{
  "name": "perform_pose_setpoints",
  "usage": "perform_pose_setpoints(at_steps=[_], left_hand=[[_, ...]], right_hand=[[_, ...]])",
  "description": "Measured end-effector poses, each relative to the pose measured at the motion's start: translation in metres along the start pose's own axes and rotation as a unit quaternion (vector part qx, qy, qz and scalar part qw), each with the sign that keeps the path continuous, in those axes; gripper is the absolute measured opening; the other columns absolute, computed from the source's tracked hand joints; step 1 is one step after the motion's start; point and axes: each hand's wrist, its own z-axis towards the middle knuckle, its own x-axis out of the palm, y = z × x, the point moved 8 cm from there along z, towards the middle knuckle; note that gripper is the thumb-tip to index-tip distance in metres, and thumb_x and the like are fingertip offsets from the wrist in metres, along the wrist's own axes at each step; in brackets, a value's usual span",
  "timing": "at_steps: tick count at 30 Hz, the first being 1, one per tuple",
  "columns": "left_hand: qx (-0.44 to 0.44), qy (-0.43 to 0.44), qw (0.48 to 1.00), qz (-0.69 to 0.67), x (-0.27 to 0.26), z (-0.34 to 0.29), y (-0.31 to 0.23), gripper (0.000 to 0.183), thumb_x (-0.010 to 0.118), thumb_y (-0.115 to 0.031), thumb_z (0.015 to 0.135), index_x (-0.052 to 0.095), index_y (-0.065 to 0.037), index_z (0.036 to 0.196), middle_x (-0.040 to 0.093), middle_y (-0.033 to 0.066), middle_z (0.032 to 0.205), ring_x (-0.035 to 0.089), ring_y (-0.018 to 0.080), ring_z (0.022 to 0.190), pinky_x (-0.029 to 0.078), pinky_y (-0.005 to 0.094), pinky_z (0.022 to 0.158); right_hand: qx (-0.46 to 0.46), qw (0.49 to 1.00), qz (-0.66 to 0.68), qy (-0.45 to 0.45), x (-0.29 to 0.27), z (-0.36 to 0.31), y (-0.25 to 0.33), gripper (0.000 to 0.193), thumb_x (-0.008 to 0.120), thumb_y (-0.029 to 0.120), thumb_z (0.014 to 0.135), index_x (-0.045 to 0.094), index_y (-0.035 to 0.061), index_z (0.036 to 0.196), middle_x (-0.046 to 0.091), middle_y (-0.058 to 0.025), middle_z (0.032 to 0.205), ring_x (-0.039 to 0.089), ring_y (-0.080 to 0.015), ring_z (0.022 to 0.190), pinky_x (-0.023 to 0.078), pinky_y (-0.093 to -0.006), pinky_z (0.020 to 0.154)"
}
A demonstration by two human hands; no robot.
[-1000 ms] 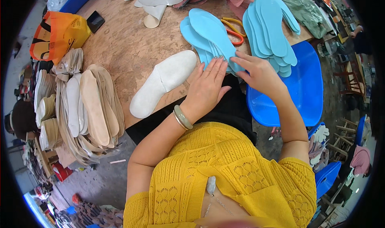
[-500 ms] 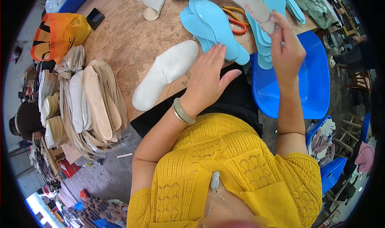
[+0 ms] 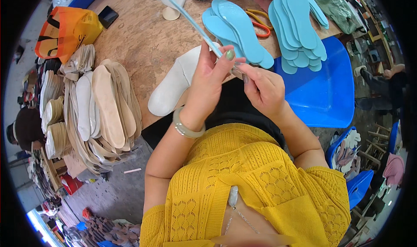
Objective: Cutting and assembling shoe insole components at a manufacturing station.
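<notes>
Just over the table's near edge, I hold a thin light-blue and white insole [image 3: 195, 26], turned so its edge faces up. My left hand [image 3: 206, 82] grips it near its lower end, thumb on one side. My right hand [image 3: 264, 90] is closed at that same near end, its fingertips pinching close to the left thumb. A white insole [image 3: 167, 93] lies on the table, partly hidden behind my left hand. Beyond my hands is a small pile of light-blue insoles [image 3: 243, 30]. A larger fanned stack of blue insoles [image 3: 299, 23] sits right of it.
Orange- and yellow-handled scissors [image 3: 260, 24] lie between the blue piles. A blue plastic tub [image 3: 332, 103] stands at the right, below the table edge. Bundled beige insoles [image 3: 106, 110], an orange bag [image 3: 69, 32] and a phone [image 3: 108, 17] are at the left.
My right hand has brought the insole down and left from above the right stack, turning it edge-on. My left hand has left the blue pile and taken hold of it.
</notes>
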Motion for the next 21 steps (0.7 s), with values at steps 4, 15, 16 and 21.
perform_pose_setpoints(at_steps=[4, 15, 16, 21], left_hand=[[-0.034, 0.045, 0.998, 0.009, -0.014, -0.006, -0.005, 0.045, 0.059, -0.017, 0.093, 0.038, 0.0, 0.128, 0.052, 0.0131, 0.123, 0.061, 0.0214, 0.106, 0.05, 0.0337, 0.091], [-0.094, 0.0, 0.994, 0.051, -0.062, -0.037, -0.004, 0.037, 0.042, -0.011, 0.087, 0.05, 0.0, 0.122, 0.058, 0.0088, 0.109, 0.056, 0.0133, 0.089, 0.045, 0.0245, 0.075], [-0.099, -0.015, 0.994, 0.041, -0.073, -0.041, -0.006, 0.035, 0.042, -0.012, 0.087, 0.052, 0.0, 0.118, 0.058, 0.0073, 0.101, 0.052, 0.0119, 0.083, 0.043, 0.0237, 0.072], [-0.073, -0.072, 0.993, 0.058, -0.098, -0.063, -0.025, 0.037, 0.045, -0.014, 0.084, 0.052, 0.004, 0.116, 0.057, 0.0091, 0.097, 0.046, 0.0101, 0.072, 0.039, 0.0224, 0.065]], right_hand=[[-0.047, 0.999, 0.01, 0.025, -0.004, 0.007, 0.007, 0.035, 0.062, -0.008, 0.073, 0.062, -0.0005, 0.107, 0.069, -0.0123, 0.091, 0.068, -0.0262, 0.075, 0.055, -0.0337, 0.063], [-0.032, 0.983, -0.174, -0.041, -0.053, 0.032, -0.018, 0.027, 0.06, -0.006, 0.08, 0.066, 0.0032, 0.105, 0.07, -0.0101, 0.093, 0.067, -0.0212, 0.071, 0.052, -0.028, 0.06], [-0.004, 0.977, -0.204, -0.056, -0.063, 0.032, -0.026, 0.028, 0.059, -0.006, 0.082, 0.067, 0.0035, 0.106, 0.07, -0.0101, 0.092, 0.067, -0.0206, 0.07, 0.051, -0.0273, 0.06], [-0.06, 0.969, -0.218, -0.101, -0.08, 0.037, -0.045, 0.029, 0.057, -0.004, 0.086, 0.066, 0.0029, 0.112, 0.07, -0.0097, 0.093, 0.066, -0.0168, 0.068, 0.05, -0.025, 0.06]])
